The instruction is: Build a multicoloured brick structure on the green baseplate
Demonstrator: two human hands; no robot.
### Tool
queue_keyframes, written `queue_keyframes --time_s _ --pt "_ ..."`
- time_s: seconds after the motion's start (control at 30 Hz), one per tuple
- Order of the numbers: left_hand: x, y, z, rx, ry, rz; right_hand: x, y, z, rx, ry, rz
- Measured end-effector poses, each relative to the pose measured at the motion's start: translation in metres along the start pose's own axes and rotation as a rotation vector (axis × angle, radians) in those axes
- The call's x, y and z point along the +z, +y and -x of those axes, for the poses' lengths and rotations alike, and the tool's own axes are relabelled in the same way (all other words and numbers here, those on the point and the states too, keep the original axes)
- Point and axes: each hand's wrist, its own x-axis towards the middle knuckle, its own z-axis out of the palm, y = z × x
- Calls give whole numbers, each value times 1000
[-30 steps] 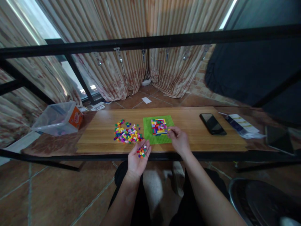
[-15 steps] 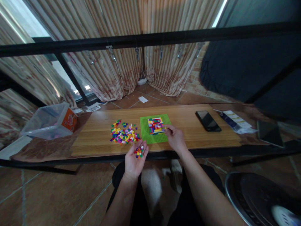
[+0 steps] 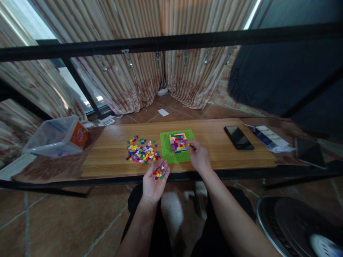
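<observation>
My left hand (image 3: 154, 181) lies palm up and cupped in front of the board's near edge, holding several small toy bricks (image 3: 158, 173) of mixed colours. At the right side of a multicoloured brick build (image 3: 178, 142), my right hand (image 3: 199, 156) has its thumb and fingertips pinched together on a small toy brick (image 3: 188, 144), which looks yellow and is mostly hidden. That build stands on a green studded baseplate (image 3: 166, 157). A loose pile of toy bricks (image 3: 143, 153) spreads to the left of the baseplate, just beyond my left fingers.
Everything rests on a wooden board (image 3: 107, 150). A black phone (image 3: 238, 137) lies on its right part, with papers (image 3: 270, 137) and a dark flat tablet-like object (image 3: 311, 151) farther right. A clear plastic box (image 3: 53, 139) stands at the left. A black bar (image 3: 171, 41) crosses beyond the board.
My right fingertips have shifted slightly at the build's right edge. The left hand still cups its bricks, and the whole view has moved a little.
</observation>
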Motion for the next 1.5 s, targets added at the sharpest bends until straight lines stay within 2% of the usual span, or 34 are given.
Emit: queue_keyframes --time_s 0.1,0.2,0.37,0.53,0.9,1.13,1.4,1.5 --pt "0 0 -1 -1 -1 -7 5 0 -2 -54 33 16" --pt "-1 1 -1 -3 0 -14 13 3 -4 -31 54 26" --pt "-2 2 0 -14 3 -23 19 6 -5 -67 -18 30" --pt "0 3 1 -18 6 -34 18 5 -6 -104 -9 92" --pt "-2 2 0 -13 -5 -34 17 -2 -5 12 30 115" --pt "-3 2 -1 -19 -11 -41 15 -4 -7 90 112 -17" --pt "-1 2 -1 -28 13 -43 25 6 -12 134 188 -12" --pt "-1 2 -1 -32 15 -45 29 9 -15 183 186 -79"
